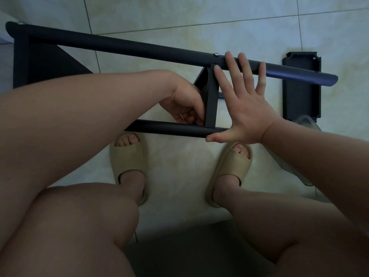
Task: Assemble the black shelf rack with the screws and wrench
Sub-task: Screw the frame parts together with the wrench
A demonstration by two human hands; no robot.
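The black shelf rack [40,62] lies on its side on the tiled floor [199,21], in front of a seated person's knees. Its long upper tube [139,47] runs from the far left across to the right, and a shorter stretch of the lower tube [169,130] shows nearer the person. A shelf panel [211,100], seen edge-on, stands between the two tubes. A screw [215,54] sits in the upper tube just above that panel.

The right hand [245,108] is spread wide and flat. Its straight fingers [231,62] rest across the upper tube beside the screw, and its thumb touches the end of the lower tube. It grips nothing.

The left hand [185,104] is tucked against the left face of the shelf panel, just above the lower tube, with its fingers curled in tight. Whether they pinch a screw, a wrench or nothing is hidden (the panel and the thumb cover the fingertips).

A loose black panel [301,90] lies flat on the floor to the right, under the far end of the upper tube, with a piece of clear plastic [308,122] at its near edge. Both feet wear beige slippers [127,162], planted on the floor below the lower tube.
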